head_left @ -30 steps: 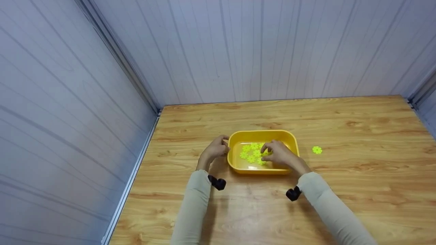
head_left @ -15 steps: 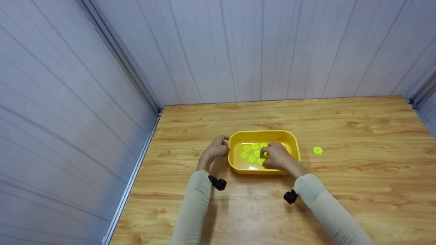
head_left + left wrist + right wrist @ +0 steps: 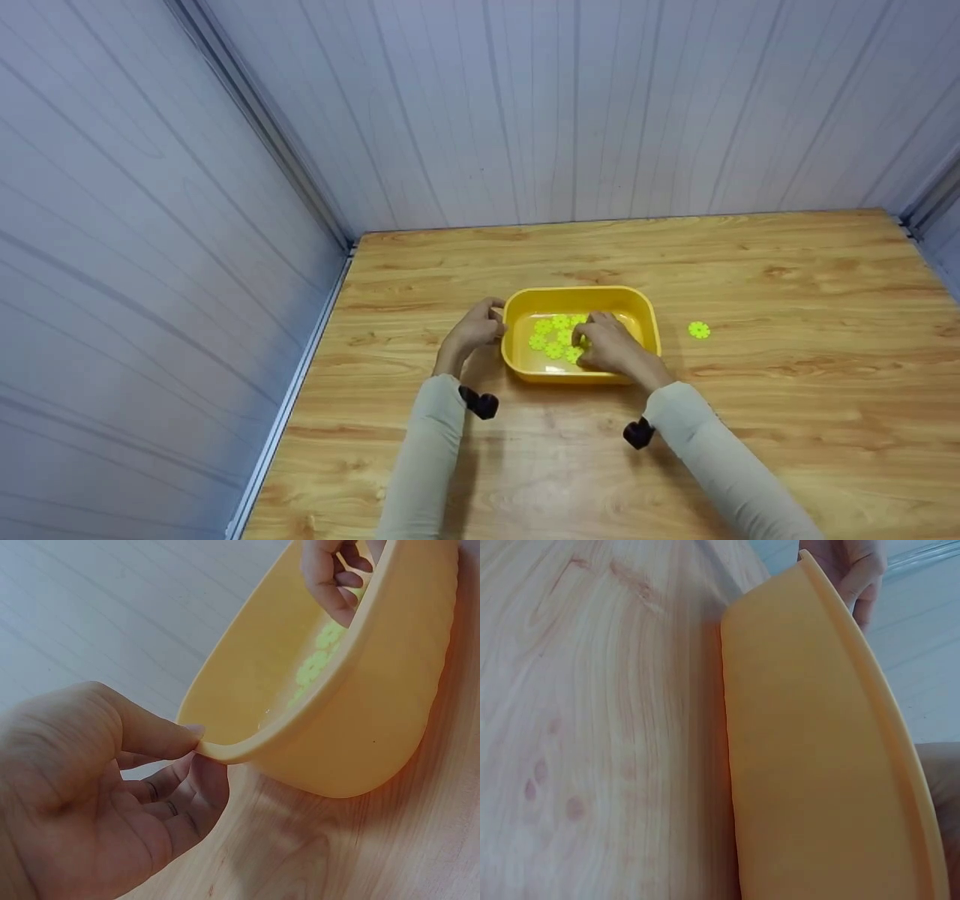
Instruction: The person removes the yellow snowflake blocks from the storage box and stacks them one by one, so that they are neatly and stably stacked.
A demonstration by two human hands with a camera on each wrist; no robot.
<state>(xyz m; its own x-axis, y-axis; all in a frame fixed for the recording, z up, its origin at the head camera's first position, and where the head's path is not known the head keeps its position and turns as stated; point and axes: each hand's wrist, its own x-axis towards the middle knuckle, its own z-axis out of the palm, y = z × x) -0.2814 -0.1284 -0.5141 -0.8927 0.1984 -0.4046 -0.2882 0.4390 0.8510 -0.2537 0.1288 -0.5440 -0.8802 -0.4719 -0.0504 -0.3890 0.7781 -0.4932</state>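
A yellow plastic basin [image 3: 643, 304] stands on the wooden table, several bright yellow-green flower-shaped pieces [image 3: 553, 350] lying flat on its floor. My left hand [image 3: 475, 330] is at the basin's left end. In the left wrist view, that hand's thumb and fingers pinch the basin's rim [image 3: 232, 754]. Inside the basin my right hand [image 3: 611, 345] reaches down over the pieces at the right of the group, thumb and fingers bent. Its fingertips are partly hidden, so whether they pinch a piece is unclear. The right wrist view shows mostly the basin's outer wall [image 3: 810, 735].
One loose flower-shaped piece [image 3: 699, 330] lies on the wooden table [image 3: 787, 300] to the right of the basin. Light panelled walls [image 3: 570, 112] close off the back and the left side. Black wrist cameras [image 3: 480, 405] hang below both sleeves.
My right hand has gone lower and slightly nearer the front in the basin, its fingers coming down onto the pieces. My left hand stays at the rim, and the basin has not visibly moved.
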